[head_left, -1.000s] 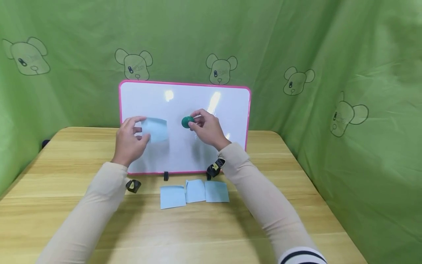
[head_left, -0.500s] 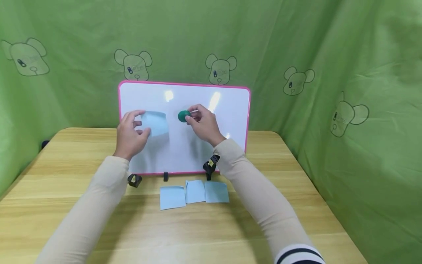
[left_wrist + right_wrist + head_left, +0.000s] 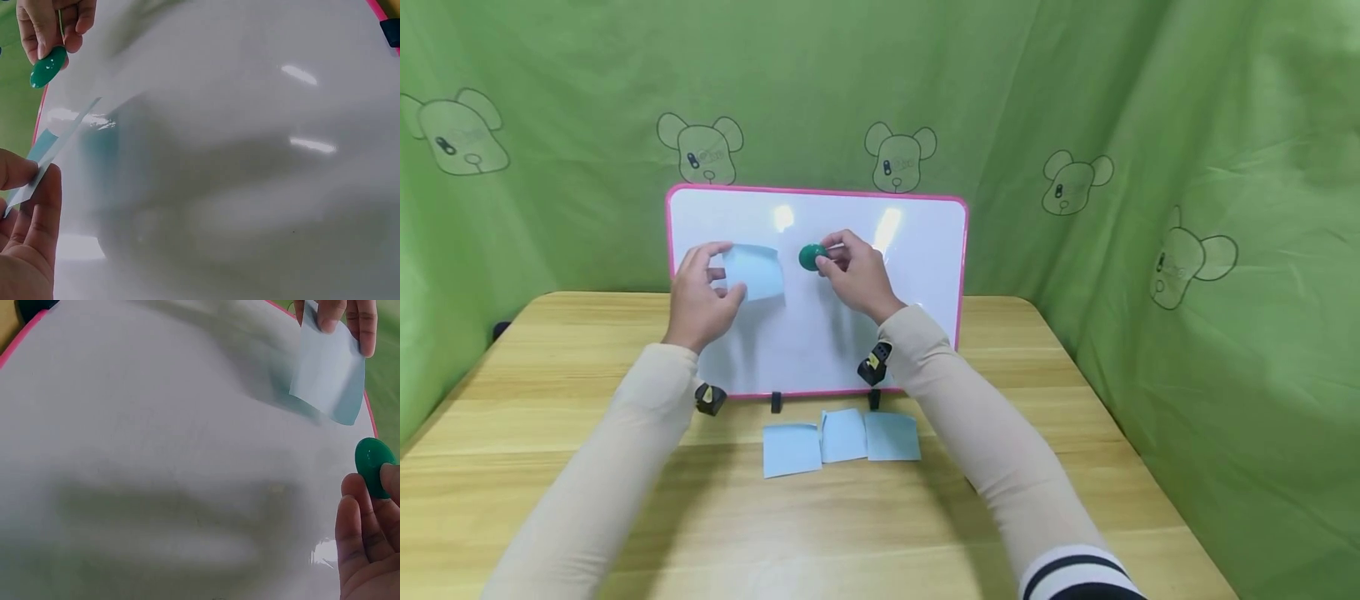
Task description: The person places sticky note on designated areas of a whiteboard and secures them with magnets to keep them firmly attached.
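Here, both hands are up in front of a whiteboard (image 3: 910, 267) with a pink frame, which stands at the far side of the table (image 3: 850, 533) on small black feet (image 3: 777, 402). The left hand (image 3: 700, 293) holds a blue note (image 3: 756, 273) by its left edge, the thumb on the near face and the other fingers behind. The sheet bows slightly and hangs before the left part of the board; the left wrist view shows it apart from the surface, with a bluish reflection behind it. Just to the right, the right hand (image 3: 861, 277) pinches a glossy green disc (image 3: 810, 257) between thumb and fingers, the disc jutting out to the left, near the note's right edge but not touching it.

On the table, nearer than the board, three more blue sheets lie in a row: a left sheet (image 3: 792, 451), a middle sheet (image 3: 844, 436) and a right sheet (image 3: 892, 437). They sit side by side; whether their edges overlap is hard to tell. Beyond the table hangs a green curtain (image 3: 1000, 92) printed with outlined animal heads.
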The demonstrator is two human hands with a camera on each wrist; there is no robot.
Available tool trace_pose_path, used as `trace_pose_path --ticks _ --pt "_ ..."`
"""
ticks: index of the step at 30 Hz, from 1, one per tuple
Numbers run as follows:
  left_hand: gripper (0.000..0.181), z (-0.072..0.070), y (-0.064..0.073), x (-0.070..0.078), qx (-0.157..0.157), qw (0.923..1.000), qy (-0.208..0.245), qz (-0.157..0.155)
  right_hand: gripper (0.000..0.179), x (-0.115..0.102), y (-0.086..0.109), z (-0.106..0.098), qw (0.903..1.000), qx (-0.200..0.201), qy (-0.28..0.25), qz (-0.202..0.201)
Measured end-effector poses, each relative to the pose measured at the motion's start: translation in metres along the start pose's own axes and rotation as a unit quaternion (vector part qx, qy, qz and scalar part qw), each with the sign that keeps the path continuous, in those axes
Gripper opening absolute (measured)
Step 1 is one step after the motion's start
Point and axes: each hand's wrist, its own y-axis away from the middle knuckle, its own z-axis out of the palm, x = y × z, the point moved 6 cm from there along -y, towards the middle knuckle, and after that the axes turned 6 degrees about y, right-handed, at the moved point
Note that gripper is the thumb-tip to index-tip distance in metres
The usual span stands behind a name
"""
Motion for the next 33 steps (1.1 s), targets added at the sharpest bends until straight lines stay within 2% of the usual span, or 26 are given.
trace_pose_path --ticks 9,16,33 --pt "0.056 -0.001 -0.007 -0.007 -0.002 0.9999 -0.008 -0.007 0.018 0.001 -0.01 0.009 1.0 -0.006 -0.004 0.003" --pt "0.058 0.0 -0.013 -0.008 -0.007 0.9993 -0.027 -0.025 0.018 -0.003 -0.015 0.017 0.9999 -0.007 -0.009 0.006" --pt "0.062 -0.001 -0.026 -0.009 -0.02 0.9977 -0.061 -0.023 0.017 -0.017 -0.028 0.027 0.9999 -0.017 -0.003 0.003"
